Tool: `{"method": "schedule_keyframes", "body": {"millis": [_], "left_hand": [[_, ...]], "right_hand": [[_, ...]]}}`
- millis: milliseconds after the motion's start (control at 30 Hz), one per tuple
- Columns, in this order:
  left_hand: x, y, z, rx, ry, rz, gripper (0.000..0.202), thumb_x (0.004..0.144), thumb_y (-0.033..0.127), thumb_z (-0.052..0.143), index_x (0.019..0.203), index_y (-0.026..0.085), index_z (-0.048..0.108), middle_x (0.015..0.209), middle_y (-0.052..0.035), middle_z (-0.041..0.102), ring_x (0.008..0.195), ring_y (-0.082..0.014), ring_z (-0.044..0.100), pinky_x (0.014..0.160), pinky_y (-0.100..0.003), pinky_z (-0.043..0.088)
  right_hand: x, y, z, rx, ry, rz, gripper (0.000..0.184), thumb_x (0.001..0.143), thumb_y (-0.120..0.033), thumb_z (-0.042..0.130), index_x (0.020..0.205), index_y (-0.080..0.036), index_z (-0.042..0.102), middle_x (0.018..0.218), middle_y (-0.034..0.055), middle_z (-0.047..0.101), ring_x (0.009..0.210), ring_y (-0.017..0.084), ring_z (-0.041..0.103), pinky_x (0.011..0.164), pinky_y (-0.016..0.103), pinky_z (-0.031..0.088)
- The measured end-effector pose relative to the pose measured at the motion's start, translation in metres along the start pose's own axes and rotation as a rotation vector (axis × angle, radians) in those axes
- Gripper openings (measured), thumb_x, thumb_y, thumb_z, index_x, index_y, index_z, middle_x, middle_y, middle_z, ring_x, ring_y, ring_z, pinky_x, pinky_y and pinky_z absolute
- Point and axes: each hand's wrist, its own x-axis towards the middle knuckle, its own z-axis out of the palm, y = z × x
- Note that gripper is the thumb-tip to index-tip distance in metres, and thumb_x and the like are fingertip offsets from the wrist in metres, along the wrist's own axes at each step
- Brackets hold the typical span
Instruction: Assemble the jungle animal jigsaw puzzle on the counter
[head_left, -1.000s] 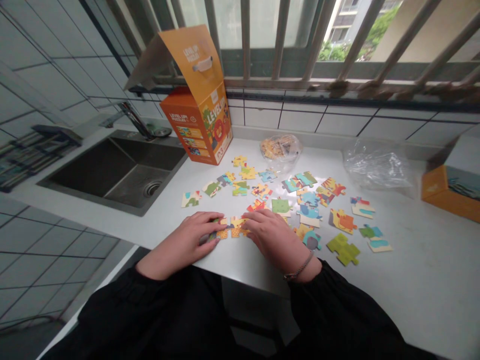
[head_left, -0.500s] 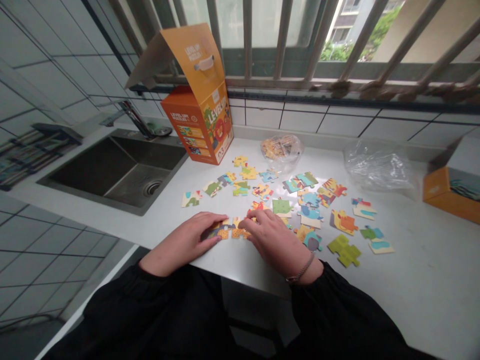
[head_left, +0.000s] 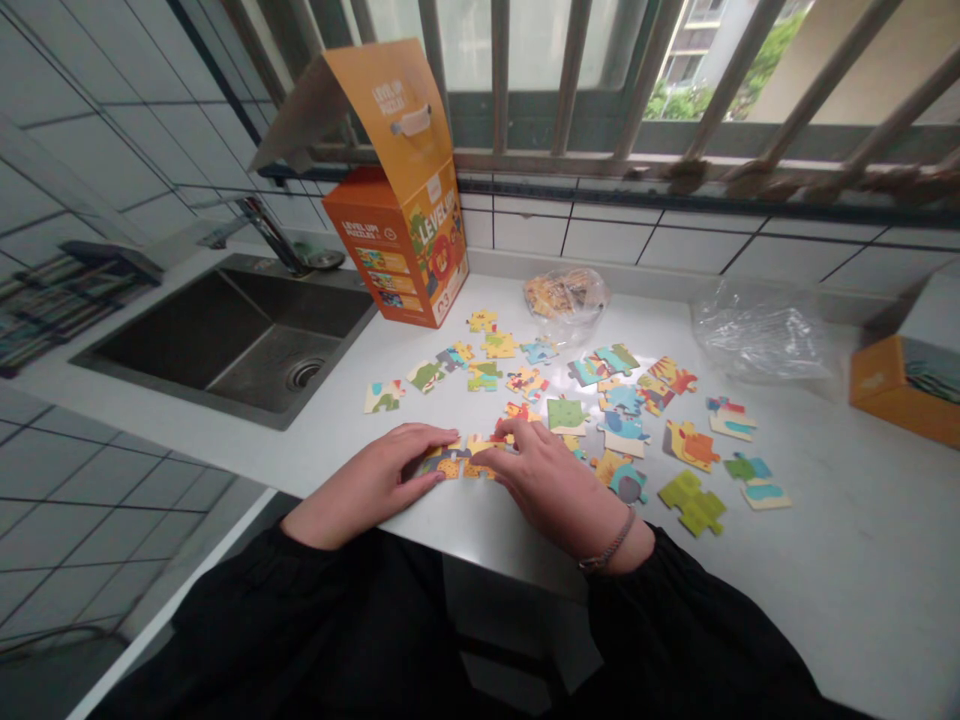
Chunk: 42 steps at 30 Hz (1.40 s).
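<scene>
Head — left fingers [head_left: 429,436] clamp puzzle pieces [head_left: 448,467] near counter edge [head_left: 480,557]; right fingers [head_left: 519,432] — grip unclear.

A dark metal sink [head_left: 255,345] with a round drain [head_left: 304,374] is set into the pale tabletop [head_left: 847,560] at the left. A metal faucet [head_left: 264,236] stands at its back edge, and a dark rack [head_left: 71,290] lies beyond its far left side. White tiles [head_left: 529,235] with dark joints line the back wall below slanting window bars [head_left: 501,80]; outside show green leaves [head_left: 671,103] and a building [head_left: 688,45].
</scene>
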Motion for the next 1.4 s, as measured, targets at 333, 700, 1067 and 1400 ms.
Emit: {"method": "schedule_keyframes", "body": {"millis": [333, 700, 1067, 1400], "left_hand": [[0.001, 0.002, 0.013, -0.022, 0.001, 0.138, 0.029, 0.107, 0.022, 0.065, 0.133, 0.028, 0.076, 0.152, -0.0092, 0.072, 0.143, -0.0266, 0.066, 0.123, -0.051, 0.054], [-0.001, 0.011, 0.036, -0.111, -0.051, 0.293, 0.036, 0.106, 0.012, 0.059, 0.134, 0.027, 0.074, 0.153, -0.0089, 0.072, 0.147, -0.0258, 0.064, 0.126, -0.053, 0.054], [0.001, 0.012, 0.04, -0.052, 0.014, 0.325, 0.027, 0.106, 0.017, 0.062, 0.127, 0.025, 0.076, 0.144, -0.0114, 0.076, 0.135, -0.0275, 0.07, 0.117, -0.053, 0.06], [-0.002, 0.01, 0.043, -0.022, 0.027, 0.374, 0.035, 0.108, 0.017, 0.059, 0.137, 0.025, 0.075, 0.148, -0.0115, 0.073, 0.138, -0.0275, 0.068, 0.119, -0.053, 0.058]], "right_hand": [[-0.006, -0.007, 0.003, -0.051, -0.015, 0.01, 0.041, 0.108, -0.011, 0.06, 0.135, -0.036, 0.077, 0.12, 0.01, 0.066, 0.112, 0.027, 0.061, 0.105, 0.047, 0.051], [-0.042, -0.047, 0.022, -0.102, 0.141, 0.165, 0.018, 0.11, -0.028, 0.068, 0.126, -0.022, 0.072, 0.141, 0.0119, 0.073, 0.123, 0.03, 0.065, 0.115, 0.053, 0.052], [-0.06, -0.05, 0.031, -0.048, 0.298, 0.255, 0.023, 0.11, -0.021, 0.067, 0.127, -0.03, 0.079, 0.143, 0.0093, 0.076, 0.136, 0.027, 0.066, 0.122, 0.053, 0.048], [-0.061, -0.05, 0.034, -0.049, 0.279, 0.264, 0.027, 0.109, -0.022, 0.068, 0.13, -0.034, 0.08, 0.147, 0.0057, 0.076, 0.138, 0.027, 0.065, 0.125, 0.056, 0.042]]}}
